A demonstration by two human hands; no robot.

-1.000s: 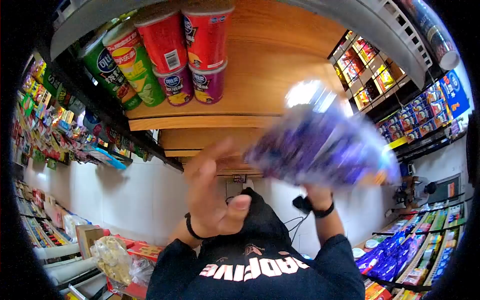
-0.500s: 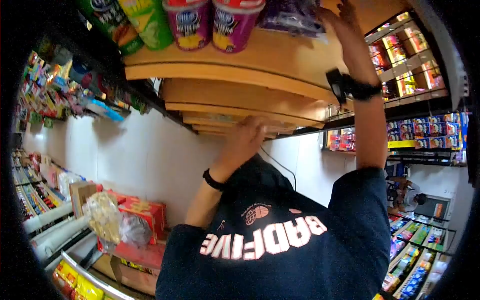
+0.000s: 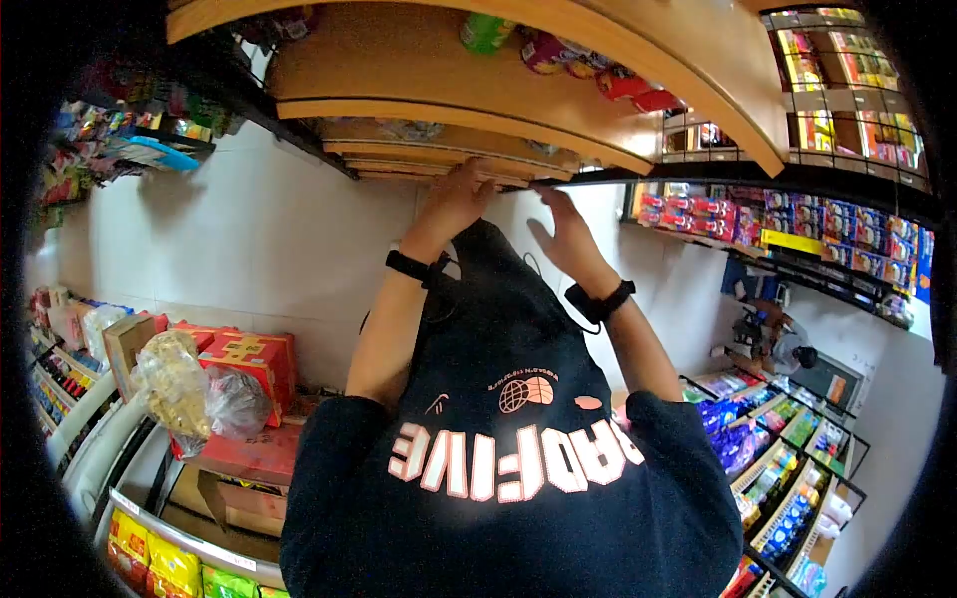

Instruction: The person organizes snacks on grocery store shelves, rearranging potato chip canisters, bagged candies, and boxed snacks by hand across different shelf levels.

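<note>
My left hand (image 3: 457,207) is raised beside the front edges of the lower wooden shelf boards (image 3: 429,149), fingers loosely bent and apart, with nothing seen in it. To its right, my right hand (image 3: 570,239) hangs in front of the rack, its fingers and thumb spread and holding nothing. Above both hands, a wooden shelf (image 3: 379,65) bears a green package (image 3: 485,32), a purple snack tub (image 3: 543,52) and red packages (image 3: 623,87), partly hidden by the board over them. Dark bands circle both wrists.
Wire racks with packaged goods (image 3: 837,234) stand to the right. A red box (image 3: 249,354) and clear plastic bags (image 3: 171,384) sit at the left, above yellow packets (image 3: 174,568). Another person (image 3: 783,339) is in the right background, near more shelves.
My right hand has come down from the upper shelf to beside my left hand. The view has shifted, so the purple tubs on the top board no longer show and a lower shelf does.
</note>
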